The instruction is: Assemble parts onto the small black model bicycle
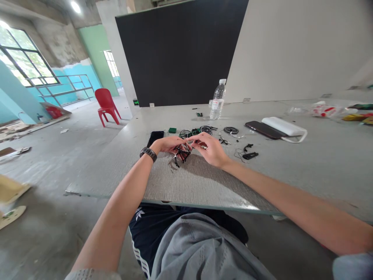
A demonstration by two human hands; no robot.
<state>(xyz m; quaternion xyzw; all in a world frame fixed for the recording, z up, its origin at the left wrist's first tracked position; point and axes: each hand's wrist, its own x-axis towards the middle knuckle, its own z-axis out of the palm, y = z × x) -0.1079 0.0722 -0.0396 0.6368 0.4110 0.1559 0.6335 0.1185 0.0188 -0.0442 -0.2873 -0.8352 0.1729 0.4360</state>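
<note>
My left hand (169,144), with a dark watch on its wrist, is closed around a small black model bicycle frame (182,155) held just over the table. My right hand (212,149) is pinched at the frame's upper right side. Its fingertips are close together, and whatever small piece is between them is hidden. Just behind the hands lies a green model bicycle (196,132) with spoked wheels, partly covered by my fingers. A loose spoked wheel (231,130) rests to its right, near small metal parts (223,140). Black pieces (250,156) and thin wire lie further right.
Beside my left hand is a dark phone (155,137), with a small green block (172,130) behind it. A water bottle (217,102) stands at the back. On the right are a brown phone-like slab (265,130), a white case (284,127) and plastic packaging (323,110).
</note>
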